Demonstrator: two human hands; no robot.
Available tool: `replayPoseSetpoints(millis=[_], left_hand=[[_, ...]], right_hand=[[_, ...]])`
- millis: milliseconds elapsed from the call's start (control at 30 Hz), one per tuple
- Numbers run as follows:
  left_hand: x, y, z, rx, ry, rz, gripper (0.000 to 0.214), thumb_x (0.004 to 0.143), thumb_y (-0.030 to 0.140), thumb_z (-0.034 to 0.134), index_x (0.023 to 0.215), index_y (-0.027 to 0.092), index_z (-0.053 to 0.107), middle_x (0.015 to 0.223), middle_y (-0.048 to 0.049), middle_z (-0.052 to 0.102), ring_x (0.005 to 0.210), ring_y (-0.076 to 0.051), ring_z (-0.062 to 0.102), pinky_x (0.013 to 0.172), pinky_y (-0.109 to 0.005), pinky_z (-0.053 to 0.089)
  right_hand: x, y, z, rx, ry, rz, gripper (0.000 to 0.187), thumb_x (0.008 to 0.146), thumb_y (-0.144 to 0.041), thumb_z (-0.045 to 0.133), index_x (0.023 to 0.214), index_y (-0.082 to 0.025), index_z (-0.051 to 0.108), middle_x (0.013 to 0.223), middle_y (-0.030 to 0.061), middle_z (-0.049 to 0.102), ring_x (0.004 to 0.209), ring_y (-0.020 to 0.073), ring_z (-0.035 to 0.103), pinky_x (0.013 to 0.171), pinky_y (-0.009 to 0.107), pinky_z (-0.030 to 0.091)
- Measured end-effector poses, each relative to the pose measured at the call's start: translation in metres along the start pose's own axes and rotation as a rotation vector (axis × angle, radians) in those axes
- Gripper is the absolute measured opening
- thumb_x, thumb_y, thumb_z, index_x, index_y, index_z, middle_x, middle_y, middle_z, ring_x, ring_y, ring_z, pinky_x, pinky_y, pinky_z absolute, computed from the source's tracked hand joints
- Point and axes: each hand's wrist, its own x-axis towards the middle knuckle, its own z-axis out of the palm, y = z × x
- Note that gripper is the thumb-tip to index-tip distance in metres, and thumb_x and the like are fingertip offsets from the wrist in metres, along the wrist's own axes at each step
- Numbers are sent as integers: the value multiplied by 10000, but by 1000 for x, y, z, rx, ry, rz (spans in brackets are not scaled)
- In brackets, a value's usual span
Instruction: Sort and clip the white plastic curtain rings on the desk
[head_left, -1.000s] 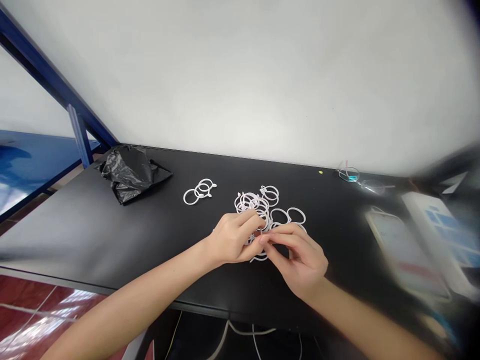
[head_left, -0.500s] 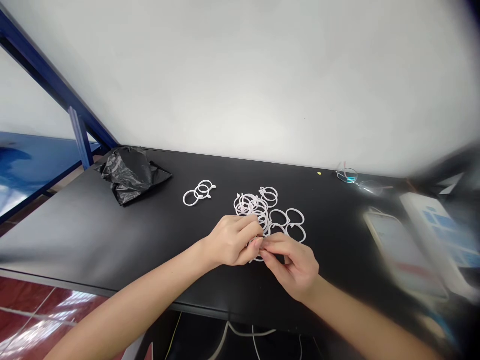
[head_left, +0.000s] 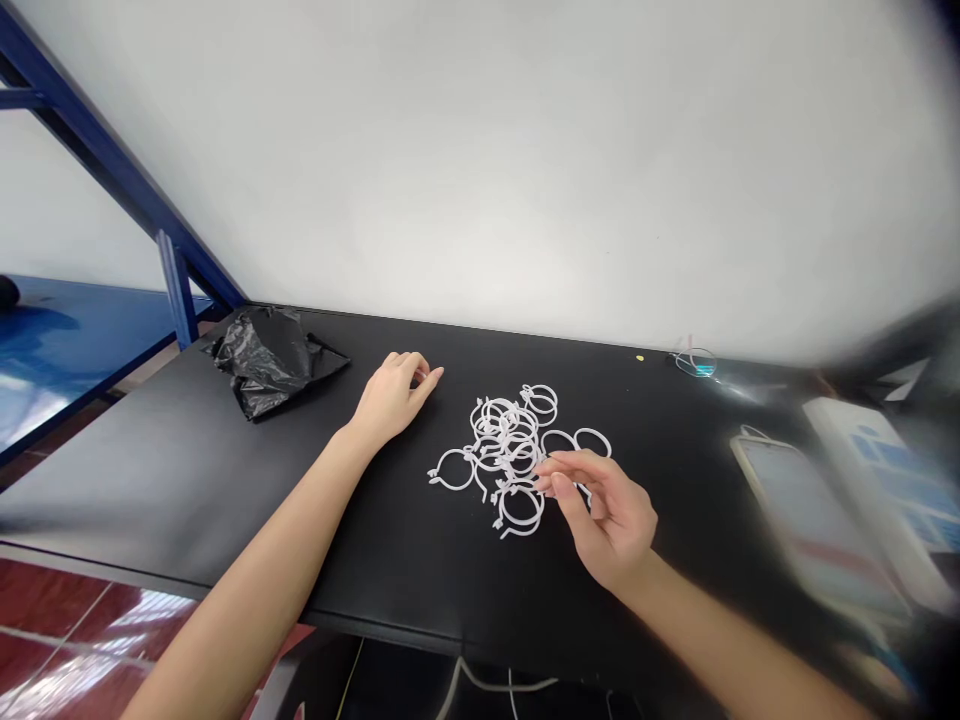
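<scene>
Toward the back left of the black table, my left hand (head_left: 394, 398) is palm down, its thumb stretched out apart from the partly bent fingers. It covers the spot where a few rings lay; whatever is under it is hidden. Several white plastic rings with small end tabs lie in a tangled pile (head_left: 517, 432) mid-table. Some, such as the ring at the pile's left (head_left: 454, 469), have a gap at the tabs. My right hand (head_left: 609, 510) hovers at the pile's right front side, fingers loosely curved and thumb apart, with nothing plainly held. It partly hides the rings behind it.
A crumpled black plastic bag (head_left: 271, 358) lies at the back left. Glasses (head_left: 696, 362) rest near the white wall. On the right are a phone (head_left: 810, 520) and a white box (head_left: 874, 490), both blurred. Cables (head_left: 510, 686) hang below the front edge.
My hands have parted. The left has moved back and left from the pile, over the small ring group; the right has drawn slightly right, its fingers loosened. More of the pile's front now shows.
</scene>
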Motion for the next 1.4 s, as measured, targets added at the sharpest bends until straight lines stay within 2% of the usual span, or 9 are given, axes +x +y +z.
replayPoseSetpoints(millis=[267,367,467,533,767,867,1133,1267,1400], left_hand=[[0,5,-2,78,-2,21,188,932,295,450,862,182,582,938,-84,627,919,-246,529,857,-398,430],[-4,20,-13,-73,-16,93,128,893,272,502,869,180,588,931,-65,626,895,-213,552,836,-355,444],[-11,39,-24,-301,-313,188,84,823,256,581,873,188,588,844,-13,622,737,-150,563,670,-265,450],[-15,47,-26,-322,-468,218,94,776,229,607,861,193,593,835,-1,620,696,-138,556,626,-253,436],[-19,49,-25,-316,-628,150,104,746,150,560,840,188,584,766,15,633,648,-135,594,615,-252,448],[-16,50,-30,-459,-621,134,62,774,165,585,829,181,562,709,27,625,637,-120,602,599,-225,455],[-16,56,-30,-676,-533,87,183,859,345,640,907,169,626,867,-23,670,791,-132,632,560,-184,459],[-17,59,-32,-851,-466,1,224,860,367,659,906,150,626,823,-25,641,739,-118,609,560,-186,489],[-20,65,-28,-1097,-533,-65,235,845,356,690,883,139,607,740,-10,620,667,-105,599,536,-188,516]], right_hand=[[1,0,-1,-10,-18,-29,263,865,-25,558,1023,-211,656,813,42,714,651,154,679,572,298,597],[2,-1,-1,-26,-19,-35,256,861,-27,559,999,-217,661,795,36,710,659,164,680,574,306,587],[3,-2,-1,-40,-15,-50,262,854,-20,559,990,-218,663,771,29,704,660,166,681,572,302,578],[4,-2,-1,-48,-15,-53,269,848,-11,561,989,-217,664,774,27,704,655,162,679,577,298,571],[2,0,-1,-51,-11,-76,291,835,8,569,1000,-212,663,797,26,709,673,159,676,603,302,562],[2,1,-2,-44,-18,-78,305,828,23,571,1007,-207,663,802,25,706,678,153,671,605,294,553],[3,0,-2,-43,-35,-71,303,828,28,570,990,-212,661,790,20,698,685,157,666,617,302,549],[3,1,0,-47,-39,-84,323,818,34,589,1006,-218,660,808,23,695,708,162,669,618,306,559],[5,2,3,-54,-10,-90,418,788,22,660,1122,-229,646,1030,69,668,665,127,651,543,280,559]])
